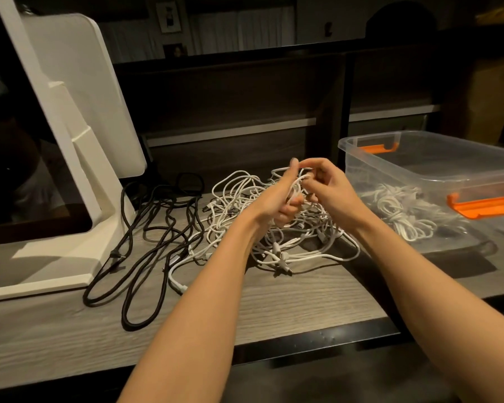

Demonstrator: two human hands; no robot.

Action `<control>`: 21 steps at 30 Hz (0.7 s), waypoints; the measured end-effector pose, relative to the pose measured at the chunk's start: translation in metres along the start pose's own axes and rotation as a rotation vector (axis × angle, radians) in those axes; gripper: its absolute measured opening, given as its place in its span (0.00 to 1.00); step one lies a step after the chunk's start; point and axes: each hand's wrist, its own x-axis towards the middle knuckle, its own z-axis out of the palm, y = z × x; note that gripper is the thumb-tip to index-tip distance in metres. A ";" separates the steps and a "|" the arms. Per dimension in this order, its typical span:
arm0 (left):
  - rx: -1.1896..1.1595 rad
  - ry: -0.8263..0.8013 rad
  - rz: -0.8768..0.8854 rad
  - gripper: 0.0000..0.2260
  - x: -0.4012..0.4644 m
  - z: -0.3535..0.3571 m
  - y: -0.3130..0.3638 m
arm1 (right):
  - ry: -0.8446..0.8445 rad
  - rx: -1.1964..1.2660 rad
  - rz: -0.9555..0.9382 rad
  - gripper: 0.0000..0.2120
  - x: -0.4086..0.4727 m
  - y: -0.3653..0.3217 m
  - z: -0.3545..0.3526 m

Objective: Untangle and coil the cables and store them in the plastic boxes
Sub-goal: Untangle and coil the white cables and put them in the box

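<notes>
Head view, step: untangling; both hands work on the tangled white cables [277, 222] lying on the grey wood-grain counter [303, 298].
Left hand [277, 199]: raised, fingers curled around white strands.
Right hand [326, 187]: pinches a strand just beside it.
Next move: I think one cable must be pulled free, then coiled.
Clear plastic box with orange latches [437, 181]: right, already holding white coils.

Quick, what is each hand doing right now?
Left hand: fingers curled around a bunch of white cable lifted from the tangle.
Right hand: fingers pinching the same white cable near the top.
</notes>
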 end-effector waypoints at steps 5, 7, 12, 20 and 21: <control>-0.112 0.207 0.102 0.24 0.003 -0.006 -0.002 | -0.037 -0.428 -0.008 0.04 0.001 0.009 -0.001; -0.192 0.390 0.091 0.23 0.005 -0.011 -0.005 | -0.078 -0.359 0.060 0.04 0.001 0.009 -0.005; -0.447 0.420 0.058 0.18 0.007 -0.015 -0.011 | 0.034 -0.302 0.122 0.05 0.003 0.012 -0.007; -1.122 0.354 0.154 0.20 0.008 -0.021 -0.006 | 0.268 0.062 0.116 0.06 0.006 0.009 -0.012; -1.211 0.304 0.155 0.22 0.007 -0.019 -0.005 | 0.255 0.172 0.106 0.05 0.006 0.007 -0.011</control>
